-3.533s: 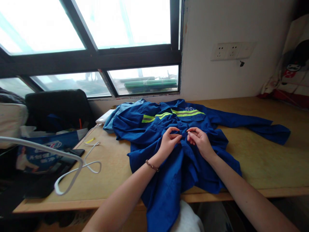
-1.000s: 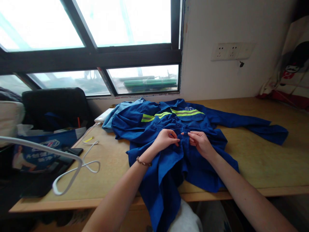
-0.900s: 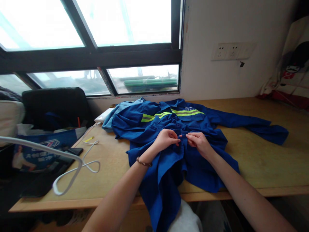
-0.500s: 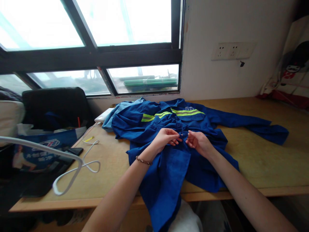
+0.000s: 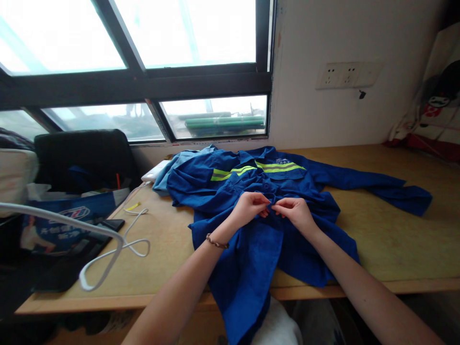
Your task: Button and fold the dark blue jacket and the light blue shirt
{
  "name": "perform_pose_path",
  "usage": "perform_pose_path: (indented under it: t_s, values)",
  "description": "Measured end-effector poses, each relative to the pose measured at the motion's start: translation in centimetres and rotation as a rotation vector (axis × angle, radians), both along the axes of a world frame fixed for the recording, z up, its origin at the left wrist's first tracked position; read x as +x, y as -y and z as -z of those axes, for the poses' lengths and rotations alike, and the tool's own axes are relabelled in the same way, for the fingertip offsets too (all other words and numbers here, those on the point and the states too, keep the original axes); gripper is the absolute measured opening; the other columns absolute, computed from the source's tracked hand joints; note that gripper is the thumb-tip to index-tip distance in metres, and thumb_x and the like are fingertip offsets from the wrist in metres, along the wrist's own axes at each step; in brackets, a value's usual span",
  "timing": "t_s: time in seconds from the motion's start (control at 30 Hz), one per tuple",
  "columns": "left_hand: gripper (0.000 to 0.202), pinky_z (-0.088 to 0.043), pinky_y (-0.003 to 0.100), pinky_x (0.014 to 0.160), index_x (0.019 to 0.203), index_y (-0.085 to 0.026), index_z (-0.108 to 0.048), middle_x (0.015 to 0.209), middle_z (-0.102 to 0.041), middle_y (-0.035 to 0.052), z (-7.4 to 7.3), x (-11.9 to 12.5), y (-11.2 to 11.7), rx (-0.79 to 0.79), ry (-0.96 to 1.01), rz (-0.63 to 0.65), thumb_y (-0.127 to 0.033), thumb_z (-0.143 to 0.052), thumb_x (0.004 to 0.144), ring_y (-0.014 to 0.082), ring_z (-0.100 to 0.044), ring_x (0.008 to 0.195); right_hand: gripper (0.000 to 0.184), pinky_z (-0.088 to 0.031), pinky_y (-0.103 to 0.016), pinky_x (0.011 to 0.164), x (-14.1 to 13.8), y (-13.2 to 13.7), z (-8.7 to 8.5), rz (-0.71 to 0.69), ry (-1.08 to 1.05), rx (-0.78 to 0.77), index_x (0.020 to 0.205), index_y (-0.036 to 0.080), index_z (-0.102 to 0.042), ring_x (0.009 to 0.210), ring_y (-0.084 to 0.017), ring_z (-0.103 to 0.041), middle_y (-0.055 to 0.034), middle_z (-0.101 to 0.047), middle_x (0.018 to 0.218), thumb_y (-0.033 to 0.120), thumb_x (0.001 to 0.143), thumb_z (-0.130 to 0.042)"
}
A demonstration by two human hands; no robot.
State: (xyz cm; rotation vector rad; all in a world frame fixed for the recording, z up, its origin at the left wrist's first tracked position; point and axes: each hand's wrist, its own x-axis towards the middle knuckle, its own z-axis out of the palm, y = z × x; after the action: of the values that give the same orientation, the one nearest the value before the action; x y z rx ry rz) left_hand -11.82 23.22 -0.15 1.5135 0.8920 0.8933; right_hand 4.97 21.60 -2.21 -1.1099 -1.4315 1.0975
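A dark blue work jacket with yellow and grey reflective bands lies spread on the wooden table, its lower front hanging over the near edge. My left hand pinches the jacket's front edge near the middle. Close beside it, my right hand is closed too, thumb and finger pinching the same edge from the other side. The fingertips nearly meet, and whatever small part lies between them is hidden. One sleeve stretches out to the right; lighter blue cloth shows under the left shoulder.
A white cable loops over the left of the table, near a white device. Further left are a blue printed bag and a black chair back. A window and a wall socket lie behind.
My right hand has moved slightly left, closer to my left hand, and its fingers have closed into a pinch on the jacket edge. The jacket lies almost as before.
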Motion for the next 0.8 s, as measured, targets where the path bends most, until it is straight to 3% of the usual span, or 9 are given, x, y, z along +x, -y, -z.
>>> perform_pose_path:
  t_s: [0.17,0.4,0.57,0.8]
  values:
    - [0.027,-0.052,0.026,0.059,0.079,-0.01,-0.063,0.066,-0.065,0.0055,0.7,0.4,0.1,-0.049,-0.038,-0.008,-0.036,-0.059,0.071,0.0152,-0.063,0.061,0.015,-0.037,-0.026,0.051,-0.1,0.3,0.4,0.106,0.188,0.224,0.064,0.021,-0.065,0.052,-0.015,-0.051,-0.0013,-0.06,0.058,0.035,0.067,-0.064]
    - [0.014,-0.051,0.023,0.053,0.069,-0.012,-0.064,0.063,-0.063,0.0018,1.6,1.3,0.4,-0.062,-0.054,-0.209,-0.026,-0.062,0.066,0.0123,-0.059,0.057,0.015,-0.034,-0.028,0.06,-0.4,1.2,0.3,0.074,0.448,0.465,0.063,0.024,-0.06,0.06,-0.016,-0.049,-0.0022,-0.055,0.062,0.03,0.075,-0.056]
    - [0.01,-0.049,0.021,0.051,0.063,-0.011,-0.061,0.056,-0.057,-0.0008,1.5,1.5,0.5,-0.138,0.021,-0.255,-0.021,-0.06,0.066,0.0092,-0.055,0.051,0.01,-0.032,-0.027,0.056,-0.6,1.2,0.3,0.088,0.419,0.435,0.065,0.023,-0.057,0.059,-0.015,-0.047,-0.0011,-0.053,0.062,0.028,0.074,-0.058]
    - [0.012,-0.047,0.021,0.049,0.068,-0.012,-0.057,0.06,-0.057,-0.0002,1.7,1.7,0.6,-0.038,0.064,-0.238,-0.023,-0.06,0.067,0.0102,-0.054,0.054,0.016,-0.032,-0.023,0.049,-0.8,0.8,0.1,-0.004,0.188,0.202,0.068,0.021,-0.053,0.051,-0.011,-0.045,0.0024,-0.05,0.056,0.035,0.076,-0.055]
